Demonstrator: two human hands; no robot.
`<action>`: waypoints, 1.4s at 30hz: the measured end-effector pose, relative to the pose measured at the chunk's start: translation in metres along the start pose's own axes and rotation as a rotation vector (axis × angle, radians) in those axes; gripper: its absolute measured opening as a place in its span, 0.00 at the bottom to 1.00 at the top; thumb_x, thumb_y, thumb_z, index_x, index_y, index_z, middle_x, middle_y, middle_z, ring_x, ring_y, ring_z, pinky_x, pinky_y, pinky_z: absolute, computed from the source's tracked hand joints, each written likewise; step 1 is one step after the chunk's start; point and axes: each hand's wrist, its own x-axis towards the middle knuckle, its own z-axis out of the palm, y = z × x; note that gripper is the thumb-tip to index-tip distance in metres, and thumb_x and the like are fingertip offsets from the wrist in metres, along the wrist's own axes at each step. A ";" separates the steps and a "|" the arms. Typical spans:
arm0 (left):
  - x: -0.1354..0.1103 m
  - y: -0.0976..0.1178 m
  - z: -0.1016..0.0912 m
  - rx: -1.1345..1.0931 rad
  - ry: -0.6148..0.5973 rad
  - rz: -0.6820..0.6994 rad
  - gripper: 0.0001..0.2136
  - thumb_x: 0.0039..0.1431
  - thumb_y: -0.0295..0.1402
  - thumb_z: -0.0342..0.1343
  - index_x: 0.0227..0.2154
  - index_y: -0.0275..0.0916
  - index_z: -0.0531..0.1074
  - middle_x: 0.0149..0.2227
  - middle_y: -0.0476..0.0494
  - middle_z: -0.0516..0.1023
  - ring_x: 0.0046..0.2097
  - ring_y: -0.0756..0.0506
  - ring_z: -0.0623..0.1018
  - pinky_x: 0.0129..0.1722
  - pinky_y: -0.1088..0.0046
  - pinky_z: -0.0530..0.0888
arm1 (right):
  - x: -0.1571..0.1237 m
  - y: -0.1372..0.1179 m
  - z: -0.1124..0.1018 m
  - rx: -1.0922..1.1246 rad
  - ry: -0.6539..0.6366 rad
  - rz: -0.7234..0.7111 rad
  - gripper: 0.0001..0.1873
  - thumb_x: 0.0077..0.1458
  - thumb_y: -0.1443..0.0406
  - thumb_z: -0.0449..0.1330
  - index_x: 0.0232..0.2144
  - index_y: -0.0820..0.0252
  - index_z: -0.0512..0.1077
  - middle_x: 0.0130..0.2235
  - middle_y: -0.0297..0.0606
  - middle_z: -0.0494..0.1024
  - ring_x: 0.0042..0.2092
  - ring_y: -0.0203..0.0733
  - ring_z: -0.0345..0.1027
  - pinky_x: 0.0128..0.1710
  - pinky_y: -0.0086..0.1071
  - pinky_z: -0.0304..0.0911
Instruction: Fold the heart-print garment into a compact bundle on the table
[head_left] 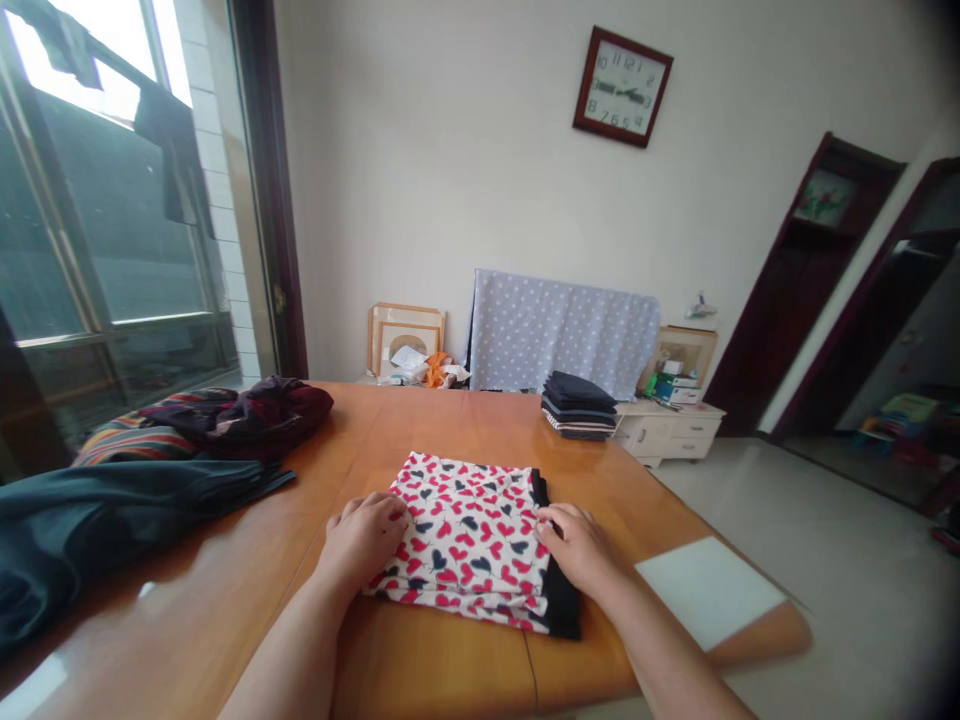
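A folded garment (469, 530), white with red and dark hearts and a black band along its right side, lies flat on the wooden table in front of me. My left hand (365, 537) holds its left edge, fingers curled in at the cloth. On the opposite side, my right hand (576, 545) has its thumb and fingers closed at the right edge, by the black band. Beneath the front edge, several folded layers show.
The brown table (420, 660) carries a stack of folded dark clothes (577, 405) at the far right. A dark teal cloth (112, 525) and a rumpled patterned heap (225, 420) lie at the left. A pale sheet (709, 590) covers the right corner. Behind stands a white cabinet (667, 432).
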 end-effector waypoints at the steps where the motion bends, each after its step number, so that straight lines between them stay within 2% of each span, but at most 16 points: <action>1: 0.000 0.000 0.000 0.000 -0.004 -0.002 0.12 0.61 0.44 0.53 0.41 0.55 0.80 0.55 0.46 0.78 0.56 0.33 0.71 0.56 0.53 0.60 | 0.000 0.000 0.000 0.002 0.002 0.000 0.16 0.60 0.59 0.59 0.48 0.50 0.79 0.53 0.38 0.78 0.54 0.47 0.69 0.56 0.36 0.60; 15: -0.003 0.001 0.000 0.000 0.013 0.001 0.11 0.61 0.44 0.53 0.41 0.56 0.80 0.54 0.46 0.78 0.55 0.35 0.73 0.55 0.56 0.62 | -0.005 -0.004 0.001 0.078 0.036 0.046 0.18 0.61 0.58 0.57 0.50 0.52 0.78 0.53 0.40 0.78 0.54 0.48 0.69 0.56 0.37 0.60; 20: -0.001 -0.001 0.001 0.003 -0.010 0.009 0.13 0.63 0.44 0.51 0.42 0.55 0.79 0.56 0.45 0.77 0.55 0.34 0.73 0.56 0.54 0.60 | -0.007 -0.004 0.001 0.084 0.059 0.010 0.18 0.62 0.57 0.56 0.50 0.53 0.78 0.52 0.41 0.78 0.53 0.48 0.70 0.56 0.37 0.60; 26: -0.001 0.001 0.000 -0.044 -0.020 -0.006 0.13 0.61 0.43 0.51 0.42 0.54 0.80 0.56 0.44 0.77 0.56 0.34 0.72 0.58 0.55 0.58 | -0.005 -0.003 0.002 0.113 0.063 0.033 0.16 0.60 0.59 0.58 0.48 0.52 0.79 0.51 0.40 0.79 0.53 0.48 0.71 0.56 0.37 0.61; 28: 0.000 0.001 0.000 -0.049 -0.013 -0.011 0.12 0.61 0.43 0.52 0.41 0.54 0.80 0.56 0.45 0.77 0.56 0.34 0.72 0.58 0.55 0.59 | -0.004 -0.002 0.002 0.160 0.086 0.061 0.16 0.60 0.59 0.57 0.46 0.53 0.79 0.50 0.40 0.80 0.52 0.47 0.71 0.56 0.36 0.62; 32: 0.002 -0.002 0.003 -0.015 -0.002 0.000 0.12 0.61 0.44 0.52 0.41 0.57 0.80 0.56 0.47 0.77 0.56 0.34 0.73 0.56 0.56 0.61 | -0.003 0.004 0.001 0.295 0.161 0.208 0.15 0.61 0.59 0.55 0.43 0.53 0.79 0.48 0.39 0.81 0.51 0.45 0.73 0.53 0.34 0.64; 35: 0.003 -0.005 0.005 0.020 0.002 0.023 0.12 0.62 0.44 0.51 0.41 0.57 0.79 0.55 0.47 0.78 0.54 0.35 0.74 0.54 0.57 0.63 | -0.002 0.008 0.001 0.359 0.203 0.247 0.15 0.61 0.58 0.54 0.43 0.53 0.78 0.47 0.38 0.81 0.51 0.45 0.73 0.51 0.33 0.65; 39: 0.004 -0.007 0.005 0.010 0.020 0.016 0.11 0.61 0.44 0.52 0.40 0.56 0.79 0.53 0.46 0.79 0.52 0.36 0.76 0.50 0.60 0.66 | -0.005 0.008 -0.002 0.298 0.264 0.229 0.13 0.60 0.59 0.54 0.37 0.53 0.78 0.43 0.38 0.82 0.47 0.45 0.73 0.48 0.33 0.65; 42: 0.006 -0.010 0.004 -0.076 0.101 -0.026 0.12 0.60 0.43 0.54 0.42 0.52 0.79 0.51 0.45 0.79 0.50 0.38 0.77 0.47 0.64 0.68 | -0.008 0.004 -0.006 0.157 0.241 0.216 0.12 0.60 0.60 0.54 0.33 0.52 0.77 0.40 0.38 0.81 0.45 0.45 0.72 0.45 0.33 0.63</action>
